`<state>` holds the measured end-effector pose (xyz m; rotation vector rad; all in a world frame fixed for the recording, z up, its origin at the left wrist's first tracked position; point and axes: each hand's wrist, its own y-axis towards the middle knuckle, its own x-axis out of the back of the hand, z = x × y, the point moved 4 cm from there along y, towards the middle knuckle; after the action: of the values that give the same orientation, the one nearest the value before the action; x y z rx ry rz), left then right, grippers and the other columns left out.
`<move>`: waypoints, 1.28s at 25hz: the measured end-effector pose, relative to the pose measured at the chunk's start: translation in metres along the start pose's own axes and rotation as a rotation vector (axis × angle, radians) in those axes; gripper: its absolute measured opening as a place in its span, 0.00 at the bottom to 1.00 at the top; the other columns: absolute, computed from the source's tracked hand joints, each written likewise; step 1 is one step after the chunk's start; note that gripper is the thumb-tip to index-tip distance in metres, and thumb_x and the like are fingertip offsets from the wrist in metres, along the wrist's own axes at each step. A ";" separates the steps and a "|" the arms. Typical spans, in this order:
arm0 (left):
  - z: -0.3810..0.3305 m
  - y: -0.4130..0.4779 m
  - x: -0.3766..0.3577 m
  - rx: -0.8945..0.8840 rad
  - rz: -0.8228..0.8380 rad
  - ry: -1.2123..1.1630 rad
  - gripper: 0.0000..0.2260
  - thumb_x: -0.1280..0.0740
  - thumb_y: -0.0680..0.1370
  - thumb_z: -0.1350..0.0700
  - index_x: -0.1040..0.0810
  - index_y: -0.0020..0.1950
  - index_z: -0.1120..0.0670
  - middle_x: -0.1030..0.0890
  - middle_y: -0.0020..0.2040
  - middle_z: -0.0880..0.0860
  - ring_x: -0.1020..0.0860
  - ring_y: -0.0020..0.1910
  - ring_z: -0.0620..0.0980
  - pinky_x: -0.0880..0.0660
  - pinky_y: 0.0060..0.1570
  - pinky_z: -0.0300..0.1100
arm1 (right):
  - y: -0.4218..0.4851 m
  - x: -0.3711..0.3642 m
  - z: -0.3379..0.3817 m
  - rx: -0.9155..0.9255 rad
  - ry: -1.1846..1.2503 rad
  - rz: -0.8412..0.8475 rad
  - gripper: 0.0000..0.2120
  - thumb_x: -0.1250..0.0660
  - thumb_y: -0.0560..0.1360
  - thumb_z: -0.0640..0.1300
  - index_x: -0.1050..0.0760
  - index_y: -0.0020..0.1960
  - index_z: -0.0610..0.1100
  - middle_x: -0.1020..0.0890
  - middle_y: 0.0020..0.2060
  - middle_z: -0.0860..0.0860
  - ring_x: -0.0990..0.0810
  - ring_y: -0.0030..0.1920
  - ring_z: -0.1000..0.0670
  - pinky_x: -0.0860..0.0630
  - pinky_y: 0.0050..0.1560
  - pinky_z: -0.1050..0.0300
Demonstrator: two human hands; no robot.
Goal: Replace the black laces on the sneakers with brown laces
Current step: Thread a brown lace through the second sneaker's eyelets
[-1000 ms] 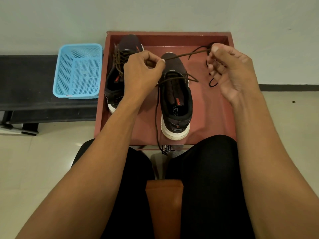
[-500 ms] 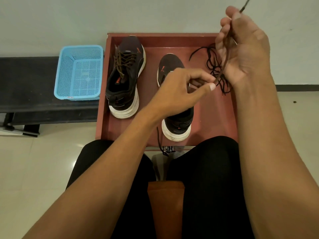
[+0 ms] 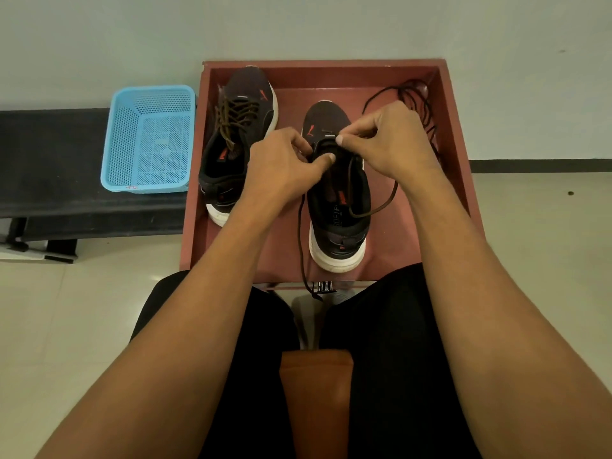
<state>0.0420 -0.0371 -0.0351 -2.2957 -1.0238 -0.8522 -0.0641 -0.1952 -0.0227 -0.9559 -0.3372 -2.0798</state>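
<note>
Brown lace (image 3: 374, 211): right hand (image 3: 394, 144) grip pinching it, dropped down to sneaker (image 3: 337, 233) eyelets; left hand (image 3: 281, 160) grip pinching too.

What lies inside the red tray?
Left sneaker, right sneaker, black lace in the far right corner, brown lace. Left hand and right hand cover the right sneaker's eyelets.
</note>
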 end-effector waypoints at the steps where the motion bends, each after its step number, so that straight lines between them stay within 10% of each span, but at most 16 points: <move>1: -0.001 0.000 -0.003 0.010 0.011 0.008 0.20 0.22 0.72 0.38 0.18 0.54 0.50 0.17 0.43 0.45 0.19 0.44 0.40 0.28 0.40 0.31 | -0.001 -0.001 0.000 -0.001 -0.036 0.009 0.05 0.24 0.77 0.49 0.11 0.52 0.53 0.13 0.44 0.57 0.16 0.45 0.60 0.21 0.49 0.65; 8: -0.003 0.001 -0.006 -0.019 -0.081 -0.020 0.10 0.26 0.74 0.50 0.12 0.54 0.47 0.14 0.43 0.45 0.15 0.48 0.47 0.16 0.54 0.48 | 0.000 -0.008 0.006 0.024 -0.148 0.001 0.06 0.23 0.75 0.45 0.11 0.51 0.52 0.14 0.43 0.55 0.16 0.46 0.56 0.17 0.53 0.57; 32: -0.001 0.003 -0.009 -0.003 -0.069 -0.041 0.11 0.28 0.75 0.51 0.12 0.56 0.47 0.13 0.48 0.47 0.14 0.48 0.47 0.16 0.54 0.49 | 0.004 -0.029 0.009 0.044 -0.155 -0.032 0.02 0.23 0.75 0.51 0.14 0.45 0.54 0.17 0.38 0.57 0.17 0.42 0.55 0.20 0.42 0.58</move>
<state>0.0398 -0.0439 -0.0414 -2.3005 -1.1261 -0.8371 -0.0451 -0.1763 -0.0382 -1.0945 -0.4791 -2.0228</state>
